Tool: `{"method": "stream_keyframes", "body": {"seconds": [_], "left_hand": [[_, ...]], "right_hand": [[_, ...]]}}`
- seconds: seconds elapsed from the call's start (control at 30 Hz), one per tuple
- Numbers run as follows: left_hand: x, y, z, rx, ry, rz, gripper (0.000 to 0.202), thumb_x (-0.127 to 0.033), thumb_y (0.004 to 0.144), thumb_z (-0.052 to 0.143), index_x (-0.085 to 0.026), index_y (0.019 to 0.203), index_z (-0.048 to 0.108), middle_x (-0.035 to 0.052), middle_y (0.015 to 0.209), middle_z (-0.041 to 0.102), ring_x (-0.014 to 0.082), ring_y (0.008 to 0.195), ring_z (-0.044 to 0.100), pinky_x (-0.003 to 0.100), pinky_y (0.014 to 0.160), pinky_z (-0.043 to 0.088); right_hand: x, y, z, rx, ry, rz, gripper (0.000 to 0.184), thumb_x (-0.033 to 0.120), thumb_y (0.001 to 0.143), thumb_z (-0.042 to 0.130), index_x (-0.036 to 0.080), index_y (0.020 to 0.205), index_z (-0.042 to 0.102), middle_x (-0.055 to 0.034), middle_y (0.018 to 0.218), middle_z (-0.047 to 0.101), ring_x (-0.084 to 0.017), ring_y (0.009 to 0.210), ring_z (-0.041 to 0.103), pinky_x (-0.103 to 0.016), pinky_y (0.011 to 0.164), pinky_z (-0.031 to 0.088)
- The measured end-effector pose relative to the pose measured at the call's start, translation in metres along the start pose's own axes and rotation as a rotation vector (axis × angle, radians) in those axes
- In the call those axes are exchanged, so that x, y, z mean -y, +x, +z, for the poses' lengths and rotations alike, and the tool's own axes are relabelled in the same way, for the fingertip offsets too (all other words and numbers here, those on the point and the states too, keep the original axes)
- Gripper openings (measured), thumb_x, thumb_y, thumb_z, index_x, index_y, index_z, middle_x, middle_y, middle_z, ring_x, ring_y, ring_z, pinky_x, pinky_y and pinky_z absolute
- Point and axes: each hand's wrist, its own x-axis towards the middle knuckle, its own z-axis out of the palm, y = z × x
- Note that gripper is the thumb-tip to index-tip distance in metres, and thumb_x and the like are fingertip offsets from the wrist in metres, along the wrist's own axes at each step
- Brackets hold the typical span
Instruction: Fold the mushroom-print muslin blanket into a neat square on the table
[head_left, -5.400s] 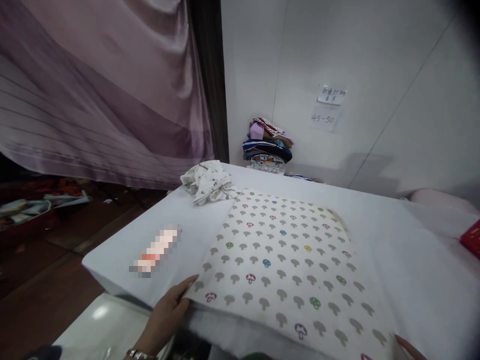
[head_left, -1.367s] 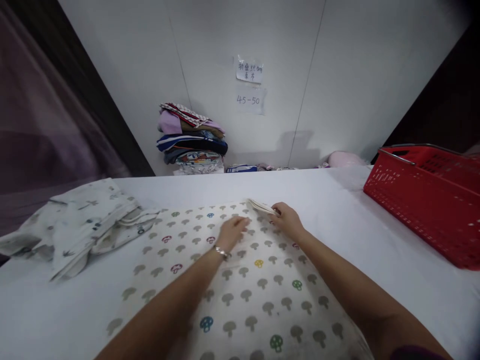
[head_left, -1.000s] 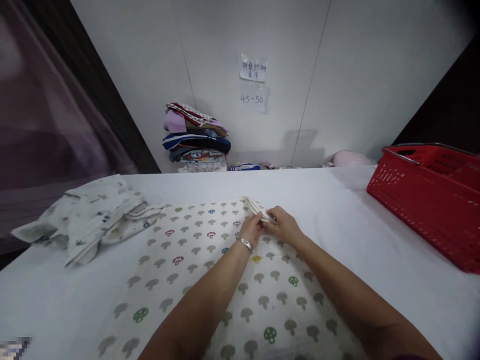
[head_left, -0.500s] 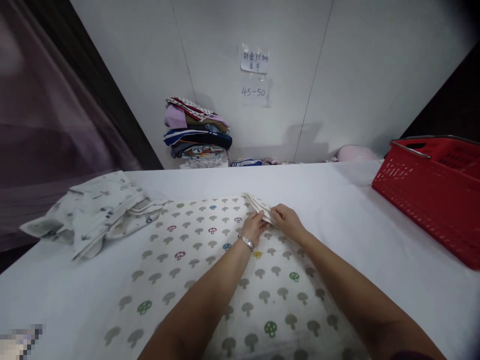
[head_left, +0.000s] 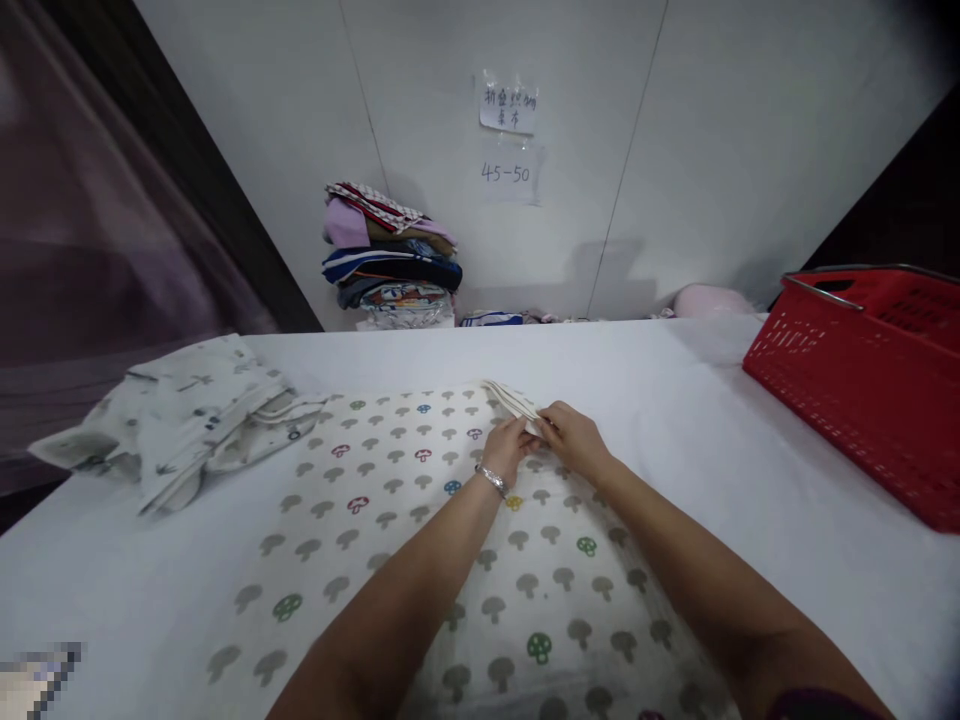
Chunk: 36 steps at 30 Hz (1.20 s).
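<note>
A cream cloth (head_left: 397, 480) printed with grey and coloured mushrooms is spread over the white table. Its far right corner is lifted, and several layered edges show there. My left hand (head_left: 506, 450), with a silver bracelet at the wrist, is closed on the layers at this corner. Right beside it, my right hand (head_left: 574, 437) pinches the same corner from the right side. The fingertips of both hands nearly meet, and part of the corner is hidden behind them.
A crumpled patterned cloth (head_left: 202, 420) lies at the left on the white table (head_left: 675, 400). A red plastic basket (head_left: 862, 390) with a metal handle stands at the right. Behind the table's far edge rises a stack of folded fabrics (head_left: 394, 260). Paper signs (head_left: 508, 110) hang on the wall.
The view has shifted slightly, so most things appear a little higher. Both hands still hold the corner; its layers look drawn a little closer together.
</note>
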Motion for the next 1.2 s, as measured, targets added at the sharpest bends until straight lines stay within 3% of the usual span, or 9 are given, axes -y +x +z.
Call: {"method": "stream_keyframes", "body": {"seconds": [0.17, 0.43, 0.63, 0.83, 1.07, 1.2], "left_hand": [[0.002, 0.001, -0.001, 0.007, 0.02, 0.011, 0.023, -0.029, 0.063, 0.071, -0.014, 0.076, 0.059, 0.002, 0.067, 0.062, 0.0107, 0.059, 0.056, 0.024, 0.058, 0.046], [0.004, 0.002, 0.0, -0.03, 0.048, 0.02, 0.025, -0.028, 0.059, 0.073, -0.016, 0.065, 0.052, -0.003, 0.055, 0.053, 0.01, 0.054, 0.053, 0.025, 0.057, 0.047], [-0.001, -0.001, 0.002, -0.027, 0.045, 0.014, 0.02, -0.026, 0.059, 0.071, -0.015, 0.068, 0.057, 0.0002, 0.06, 0.059, 0.0094, 0.055, 0.053, 0.023, 0.056, 0.045], [-0.006, -0.007, 0.005, -0.001, 0.06, 0.017, 0.01, -0.019, 0.059, 0.066, -0.014, 0.068, 0.062, 0.0025, 0.065, 0.063, 0.0108, 0.059, 0.056, 0.022, 0.057, 0.045], [-0.005, -0.005, 0.002, -0.037, 0.088, 0.008, 0.01, -0.018, 0.06, 0.067, -0.016, 0.064, 0.058, -0.0002, 0.058, 0.058, 0.011, 0.056, 0.055, 0.024, 0.058, 0.046], [-0.003, -0.001, 0.002, -0.059, 0.1, -0.024, 0.017, -0.019, 0.061, 0.066, -0.018, 0.057, 0.05, -0.0028, 0.05, 0.051, 0.0114, 0.052, 0.053, 0.026, 0.057, 0.047]], "right_hand": [[-0.004, 0.003, 0.001, 0.005, 0.031, 0.008, 0.023, 0.025, 0.091, 0.038, 0.02, 0.084, 0.059, -0.001, 0.081, 0.056, -0.012, 0.076, 0.052, -0.023, 0.069, 0.036], [-0.004, 0.001, 0.005, -0.1, -0.028, 0.038, 0.022, 0.023, 0.092, 0.036, 0.019, 0.085, 0.057, -0.0035, 0.083, 0.057, -0.015, 0.08, 0.051, -0.024, 0.069, 0.037], [0.006, -0.006, 0.001, -0.021, -0.24, -0.075, 0.023, 0.027, 0.093, 0.037, 0.02, 0.097, 0.059, -0.0079, 0.094, 0.058, -0.017, 0.087, 0.05, -0.027, 0.074, 0.037], [0.006, -0.007, -0.001, -0.003, -0.254, -0.071, 0.023, 0.028, 0.092, 0.039, 0.019, 0.102, 0.058, -0.0081, 0.098, 0.058, -0.017, 0.088, 0.051, -0.026, 0.073, 0.038], [0.003, -0.005, -0.002, 0.013, -0.242, -0.079, 0.023, 0.024, 0.092, 0.039, 0.019, 0.105, 0.057, -0.008, 0.098, 0.057, -0.017, 0.088, 0.052, -0.026, 0.074, 0.037], [0.004, -0.002, -0.006, -0.02, -0.267, -0.031, 0.022, 0.023, 0.093, 0.037, 0.02, 0.096, 0.058, -0.0068, 0.091, 0.058, -0.017, 0.084, 0.052, -0.025, 0.07, 0.036]]}}
